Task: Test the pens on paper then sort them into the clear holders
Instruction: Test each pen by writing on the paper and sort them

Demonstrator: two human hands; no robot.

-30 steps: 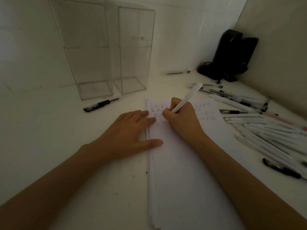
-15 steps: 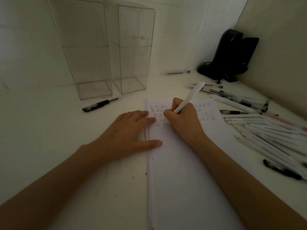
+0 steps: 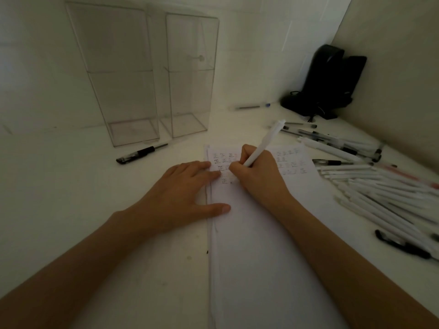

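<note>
— Two hands share the paper (image 3: 261,245) in our head view. Our left hand (image 3: 180,195) lies flat with straight fingers and presses the sheet's left edge to the bench (image 3: 71,198). Our right hand (image 3: 256,176) pinches the white pen (image 3: 263,143) in a writing grip, its tip hidden behind our fingers at the rows of test marks.

— What has changed over the last second?

— Little. The pen's barrel has tipped only slightly, our right hand has barely shifted at the lowest row, and our left hand has stayed put. We judge that we are mid-stroke on one more test mark.

— And the sorting?

— Not begun for this pen. The clear holders (image 3: 190,79) stand side by side at the back of the bench, and we see nothing in them. A black pen (image 3: 142,153) lies just in front of the left one. The pile of pens (image 3: 380,193) waits to the right of the paper, so we judge that most of the task lies ahead.
</note>
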